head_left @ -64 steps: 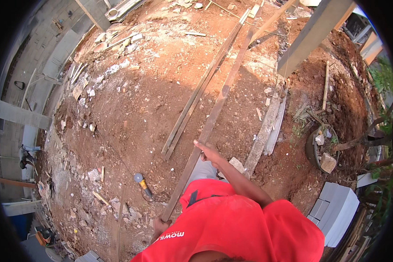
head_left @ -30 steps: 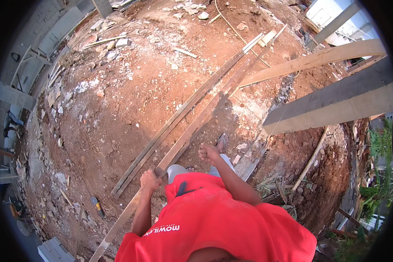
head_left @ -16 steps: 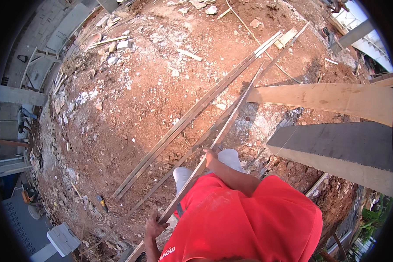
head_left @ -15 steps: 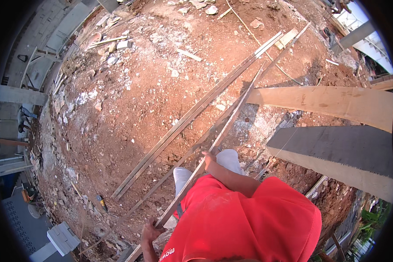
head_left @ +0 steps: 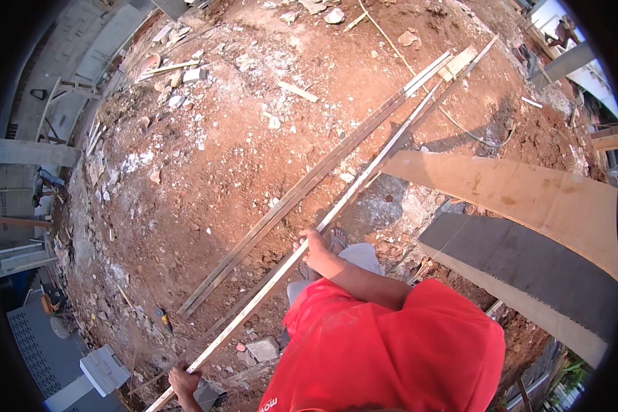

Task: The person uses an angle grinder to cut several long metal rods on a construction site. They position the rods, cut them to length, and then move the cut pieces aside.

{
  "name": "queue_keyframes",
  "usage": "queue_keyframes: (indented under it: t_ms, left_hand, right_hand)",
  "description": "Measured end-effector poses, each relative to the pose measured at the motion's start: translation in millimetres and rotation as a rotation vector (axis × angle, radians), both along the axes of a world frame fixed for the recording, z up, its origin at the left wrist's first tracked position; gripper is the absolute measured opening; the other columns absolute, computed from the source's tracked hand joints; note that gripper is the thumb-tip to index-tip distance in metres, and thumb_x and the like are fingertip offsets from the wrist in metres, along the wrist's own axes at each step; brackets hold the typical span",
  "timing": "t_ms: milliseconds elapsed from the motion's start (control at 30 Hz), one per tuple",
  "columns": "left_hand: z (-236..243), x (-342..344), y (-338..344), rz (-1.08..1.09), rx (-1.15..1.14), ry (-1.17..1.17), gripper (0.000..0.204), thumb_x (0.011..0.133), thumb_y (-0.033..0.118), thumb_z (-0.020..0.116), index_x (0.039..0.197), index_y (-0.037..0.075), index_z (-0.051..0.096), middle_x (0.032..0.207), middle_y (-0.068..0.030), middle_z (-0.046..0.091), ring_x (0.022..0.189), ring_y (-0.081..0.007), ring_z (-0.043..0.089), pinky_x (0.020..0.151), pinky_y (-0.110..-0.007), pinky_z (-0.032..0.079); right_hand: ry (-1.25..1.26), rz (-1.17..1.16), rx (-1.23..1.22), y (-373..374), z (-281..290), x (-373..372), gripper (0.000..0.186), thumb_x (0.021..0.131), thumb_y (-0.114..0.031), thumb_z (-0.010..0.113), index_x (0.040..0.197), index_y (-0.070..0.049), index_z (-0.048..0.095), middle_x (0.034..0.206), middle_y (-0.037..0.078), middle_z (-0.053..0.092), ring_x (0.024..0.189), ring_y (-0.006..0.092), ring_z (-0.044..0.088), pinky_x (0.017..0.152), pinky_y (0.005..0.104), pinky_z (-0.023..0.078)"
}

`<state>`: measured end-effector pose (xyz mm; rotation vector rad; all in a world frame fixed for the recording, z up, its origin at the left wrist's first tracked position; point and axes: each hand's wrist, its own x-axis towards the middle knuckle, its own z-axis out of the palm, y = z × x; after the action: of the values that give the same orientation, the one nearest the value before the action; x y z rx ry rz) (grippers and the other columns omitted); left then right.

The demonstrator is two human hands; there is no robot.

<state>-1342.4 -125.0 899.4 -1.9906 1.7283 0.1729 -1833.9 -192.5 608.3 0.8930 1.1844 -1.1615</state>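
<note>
A long, thin wooden batten (head_left: 259, 295) slants across in front of me, from the lower left toward the upper right. My left hand (head_left: 183, 380) is closed around its near end. Farther up, my right hand (head_left: 312, 247) grips it at about knee height, fingers wrapped over it. Beyond it, a pair of long battens (head_left: 268, 218) lies on the reddish soil, roughly parallel. Near their far ends is a short, pale wood piece (head_left: 459, 63). My feet are partly hidden under my knees and the batten.
To my right run a brown flat beam (head_left: 508, 184) and a dark-topped concrete beam (head_left: 511, 264). A yellow-and-black tool (head_left: 162, 318) lies on the ground at left. Grey blocks (head_left: 103, 371) stand lower left. Rubble (head_left: 185, 74) is scattered far left. Other people (head_left: 46, 184) are at the far edges.
Both hands have moved left and away from my body with the batten. It now lies closer to the pair on the ground, and my knees have shifted slightly.
</note>
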Motion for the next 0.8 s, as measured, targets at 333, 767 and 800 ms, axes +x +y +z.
queue_keyframes:
  t_ms: [333,767,800]
  left_hand:
    - [-172.6,-233.7,-57.0,-0.124,0.14,0.436,0.034,0.072,0.029,0.082,0.092,0.004,0.073,0.082,-0.0259,0.072,0.083,-0.0461,0.072,0.076,-0.055,0.057]
    - [-281.4,-402.6,-112.8,-0.438,0.046,0.613,0.019,0.091,0.018,0.062,0.096,0.004,0.074,0.095,-0.0198,0.076,0.089,-0.0343,0.077,0.076,-0.047,0.063]
    - [-288.0,-402.6,-113.6,-0.4,0.053,0.581,0.018,0.089,0.016,0.063,0.098,0.006,0.074,0.094,-0.0173,0.077,0.088,-0.0307,0.078,0.072,-0.044,0.063]
  right_hand:
    - [0.906,0.134,-0.12,-32.5,-74.5,-231.5,0.058,0.088,-0.041,0.079,0.126,-0.001,0.06,0.108,0.013,0.072,0.09,0.0261,0.073,0.085,0.0442,0.054]
    - [0.184,0.399,-0.513,2.3,-61.1,-75.6,0.052,0.101,-0.05,0.06,0.139,-0.014,0.053,0.134,0.007,0.063,0.122,0.0237,0.059,0.106,0.0426,0.043]
    - [0.128,0.408,-0.48,-2.6,-72.5,-77.0,0.046,0.102,-0.046,0.062,0.136,-0.015,0.056,0.132,0.006,0.064,0.122,0.0222,0.059,0.104,0.041,0.045]
